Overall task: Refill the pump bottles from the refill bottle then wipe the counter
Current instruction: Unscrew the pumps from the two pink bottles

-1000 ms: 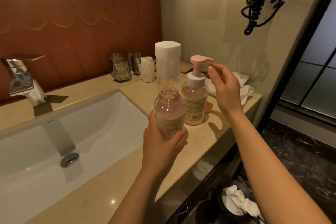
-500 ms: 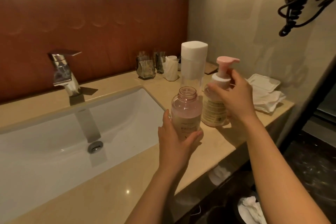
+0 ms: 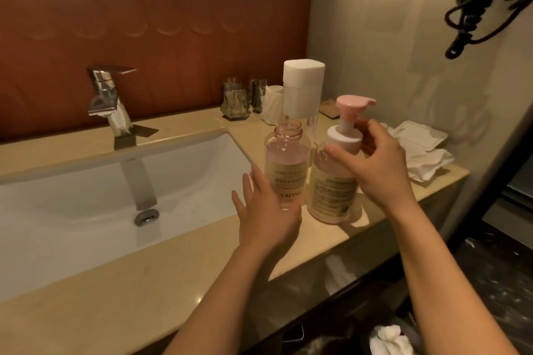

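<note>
Table (image 3: 138, 291): beige, sink (image 3: 86, 210) set in at left.
Left hand (image 3: 266, 216): released, fingers straight, touched low on open bottle (image 3: 287, 164).
Right hand (image 3: 375, 164): grasped white collar of pump bottle (image 3: 331, 190).
Open bottle: stood capless on table, just beside pump bottle.
Tall bottle (image 3: 302, 86): white cap, stood behind both.

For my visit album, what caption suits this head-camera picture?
The right hand grips the collar of the pump bottle while the left hand touches the open bottle beside the sink.
</note>
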Motion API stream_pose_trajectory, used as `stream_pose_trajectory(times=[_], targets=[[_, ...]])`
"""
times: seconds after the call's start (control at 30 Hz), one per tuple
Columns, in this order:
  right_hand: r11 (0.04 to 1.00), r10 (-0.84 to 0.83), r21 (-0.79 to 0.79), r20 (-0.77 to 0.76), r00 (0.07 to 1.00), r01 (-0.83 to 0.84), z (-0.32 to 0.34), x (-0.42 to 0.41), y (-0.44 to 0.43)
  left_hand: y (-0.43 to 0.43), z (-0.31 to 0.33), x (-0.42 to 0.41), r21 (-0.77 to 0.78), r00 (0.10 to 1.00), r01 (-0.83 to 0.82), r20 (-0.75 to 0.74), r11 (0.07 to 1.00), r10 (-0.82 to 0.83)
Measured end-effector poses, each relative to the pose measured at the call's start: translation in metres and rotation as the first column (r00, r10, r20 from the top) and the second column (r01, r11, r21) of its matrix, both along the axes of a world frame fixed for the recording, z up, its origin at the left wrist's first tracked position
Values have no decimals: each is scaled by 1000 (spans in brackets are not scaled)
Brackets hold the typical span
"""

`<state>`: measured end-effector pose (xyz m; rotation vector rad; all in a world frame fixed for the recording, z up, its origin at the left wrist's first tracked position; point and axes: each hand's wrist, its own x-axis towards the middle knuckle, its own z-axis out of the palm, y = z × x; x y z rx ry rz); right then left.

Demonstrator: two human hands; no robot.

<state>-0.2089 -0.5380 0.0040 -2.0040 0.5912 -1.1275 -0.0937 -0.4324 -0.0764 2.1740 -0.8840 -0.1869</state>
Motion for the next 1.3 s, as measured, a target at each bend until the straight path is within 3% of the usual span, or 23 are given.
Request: stream_pose_trajectory(times=[0.13,0.3,0.5,0.63,0.87,1.03,1.2,1.3], targets=[[999,37,-22,-8,999,-37,1,-5,16,11,10,0,-130,990,15,-139,991,-33],[996,64,-64,-22,998,-65,2,-5,40,39,14,-7,-232,977,199,-32,952,-212],[994,65,-89,3,998,-65,0,14,75,65,17,-13,-463,965,242,20,853,-263],[991,67,-117,5,998,-66,-2,32,93,68,17,-9,-471,962,249,19,846,-272],[993,-67,-91,84,994,75,-1,49,102,65,14,-1,-479,982,175,19,860,-189],[998,-3,-60,88,996,9,2,45,100,66,12,0,-512,981,178,29,840,-190],[984,164,-60,-39,986,-167,10,35,93,66,12,2,-501,977,197,32,843,-209],[979,130,-137,-152,980,-151,16,35,96,64,11,2,-502,978,193,25,843,-209]])
